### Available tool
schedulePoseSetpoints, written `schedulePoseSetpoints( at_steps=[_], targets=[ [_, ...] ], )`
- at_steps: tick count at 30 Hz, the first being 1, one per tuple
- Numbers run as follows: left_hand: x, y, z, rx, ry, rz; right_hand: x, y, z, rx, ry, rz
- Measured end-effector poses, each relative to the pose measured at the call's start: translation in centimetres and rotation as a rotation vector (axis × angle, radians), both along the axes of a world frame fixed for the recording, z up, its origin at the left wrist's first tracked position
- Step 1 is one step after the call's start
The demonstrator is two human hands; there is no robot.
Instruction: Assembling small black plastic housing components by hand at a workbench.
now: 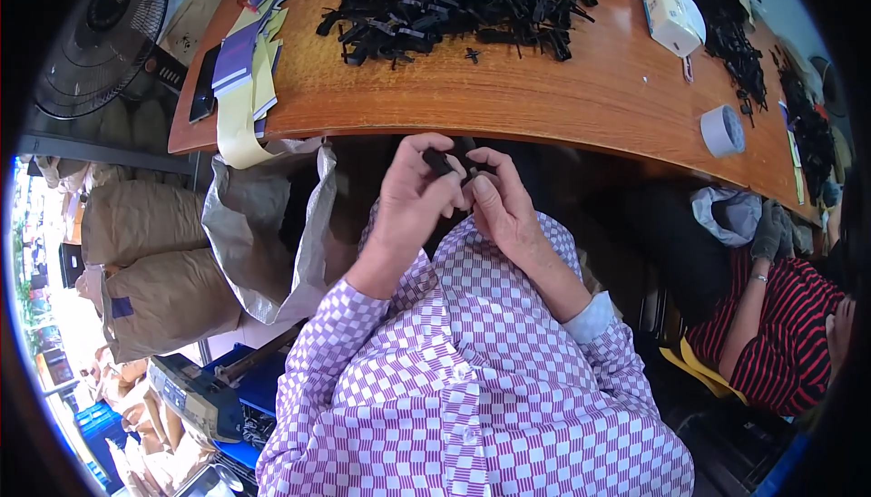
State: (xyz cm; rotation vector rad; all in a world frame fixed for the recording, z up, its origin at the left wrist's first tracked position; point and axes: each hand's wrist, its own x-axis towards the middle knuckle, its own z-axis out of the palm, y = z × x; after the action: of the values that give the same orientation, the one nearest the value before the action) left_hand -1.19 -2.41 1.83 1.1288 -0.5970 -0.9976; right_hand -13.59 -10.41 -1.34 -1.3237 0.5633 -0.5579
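Just off the table's near edge, my two hands meet in front of my checked shirt. My left hand (410, 190) is closed on a small black part (436, 161); its exact kind cannot be made out. My right hand (510, 216) is closed too, thumb and fingers pinched around a small dark piece (472, 171) right beside the left fingertips. Whether these are one part or two is hidden by the fingers. A large heap of similar black plastic parts (445, 3) lies farther back on the wooden table (381, 102), with a single part (473, 55) lying apart from it.
Paper strips (238, 71) and a dark phone (205, 84) lie at the table's left. A tape roll (722, 131) and a white box (673, 21) stand right. An open white sack (313, 252) hangs below left, near brown sacks (172, 297) and a fan (100, 25). A person in a striped shirt (789, 334) sits right.
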Motion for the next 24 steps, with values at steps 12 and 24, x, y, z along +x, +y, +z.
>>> schedulePoseSetpoints(
  at_steps=[12, 24],
  targets=[
    [1.0, 2.2, -0.1, 0.022, 0.267, -0.309, -0.5, -1.2, 0.8, 0.394, -0.139, 0.211],
    [1.1, 3.3, -0.2, 0.059, 0.006, -0.322, -0.1, -1.6, 2.1, 0.295, 0.074, 0.286]
  ],
)
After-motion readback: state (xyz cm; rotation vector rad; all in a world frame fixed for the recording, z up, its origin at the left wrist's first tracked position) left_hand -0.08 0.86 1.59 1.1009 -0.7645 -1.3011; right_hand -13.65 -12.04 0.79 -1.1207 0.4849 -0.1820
